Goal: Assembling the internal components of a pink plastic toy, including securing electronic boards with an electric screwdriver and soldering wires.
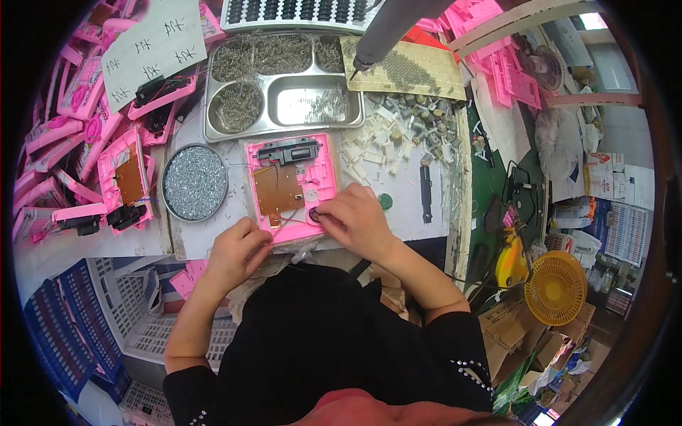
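A pink plastic housing (328, 186) lies face down in front of me, its inside showing. It holds a brown circuit board (279, 192) and a black oblong module (288, 151) along its far edge. My right hand (355, 219) is closed in a pinch on a small dark round part (313, 214) at the housing's near right corner. At the near left corner, my left hand (238, 254) has thumb and fingers pressed together beside a thin wire (288, 219). Whatever lies between those fingertips, if anything, is hidden.
Left of the housing stands a round tin of small screws (195, 182). Behind it is a steel compartment tray (284, 79) of small metal parts. A dark electric screwdriver (380, 39) hangs overhead. White plastic pieces (380, 138) lie right; pink housings (85, 92) pile up left.
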A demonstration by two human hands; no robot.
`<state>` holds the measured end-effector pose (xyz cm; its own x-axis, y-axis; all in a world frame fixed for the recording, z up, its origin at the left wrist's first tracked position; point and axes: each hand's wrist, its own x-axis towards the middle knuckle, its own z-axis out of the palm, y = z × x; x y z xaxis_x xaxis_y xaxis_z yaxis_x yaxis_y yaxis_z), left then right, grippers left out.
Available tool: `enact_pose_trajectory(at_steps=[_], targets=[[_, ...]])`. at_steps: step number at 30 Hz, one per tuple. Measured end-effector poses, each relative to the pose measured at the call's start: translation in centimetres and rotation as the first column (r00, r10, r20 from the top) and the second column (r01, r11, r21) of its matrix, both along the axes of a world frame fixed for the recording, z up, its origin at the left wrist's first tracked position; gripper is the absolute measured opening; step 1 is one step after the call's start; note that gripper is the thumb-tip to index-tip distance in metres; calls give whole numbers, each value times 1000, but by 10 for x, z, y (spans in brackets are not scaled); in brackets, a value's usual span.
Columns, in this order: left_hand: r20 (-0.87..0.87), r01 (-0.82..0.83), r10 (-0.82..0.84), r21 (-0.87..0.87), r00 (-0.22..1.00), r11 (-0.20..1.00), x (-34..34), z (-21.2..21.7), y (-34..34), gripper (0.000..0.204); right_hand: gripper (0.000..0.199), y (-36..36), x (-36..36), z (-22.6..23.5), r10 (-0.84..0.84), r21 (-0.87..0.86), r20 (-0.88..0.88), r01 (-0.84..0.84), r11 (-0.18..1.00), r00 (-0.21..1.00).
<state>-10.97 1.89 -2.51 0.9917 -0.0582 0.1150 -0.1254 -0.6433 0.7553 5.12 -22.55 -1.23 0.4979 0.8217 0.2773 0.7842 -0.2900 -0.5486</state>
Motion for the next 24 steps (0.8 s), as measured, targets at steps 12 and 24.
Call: enact_pose_trajectory(at_steps=[12, 24], targets=[[12, -9, 10, -4, 1000, 1000, -2, 0, -1, 20, 18, 4, 0, -27, 50, 209, 19, -53, 976, 999], [-24, 31, -29, 73, 999, 997, 4, 6, 1, 21, 14, -19, 72, -5, -252, -387, 51, 252, 887, 966]])
